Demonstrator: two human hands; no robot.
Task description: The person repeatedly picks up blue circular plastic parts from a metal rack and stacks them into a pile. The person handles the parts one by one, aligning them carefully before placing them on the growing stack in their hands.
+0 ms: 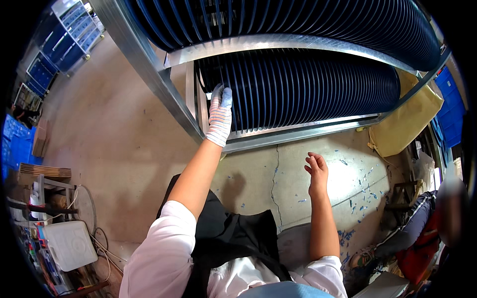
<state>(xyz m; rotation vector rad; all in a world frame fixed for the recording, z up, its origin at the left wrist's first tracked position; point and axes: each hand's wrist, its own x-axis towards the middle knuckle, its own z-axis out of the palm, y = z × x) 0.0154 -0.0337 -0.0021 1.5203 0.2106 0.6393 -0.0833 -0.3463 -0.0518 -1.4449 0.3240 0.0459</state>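
My left hand (221,115), in a striped knit glove with bluish fingertips, reaches up to the lower tier of a metal rack. Its fingers and thumb close on the front edge of a thin dark blue panel (222,72) near the left end of the row. Many such panels (308,92) stand on edge, side by side, and a second row (308,20) fills the tier above. Bare and away from the rack, my right hand (318,173) hangs over the floor with loosely bent fingers apart, holding nothing.
The rack's metal frame (149,74) borders the panels. Blue scraps (360,191) litter the cracked floor. A yellowish sheet (407,119) hangs at the right, where a person's leg (412,223) shows. At the left stand a white lidded box (70,246), cables and stacked cardboard (44,171).
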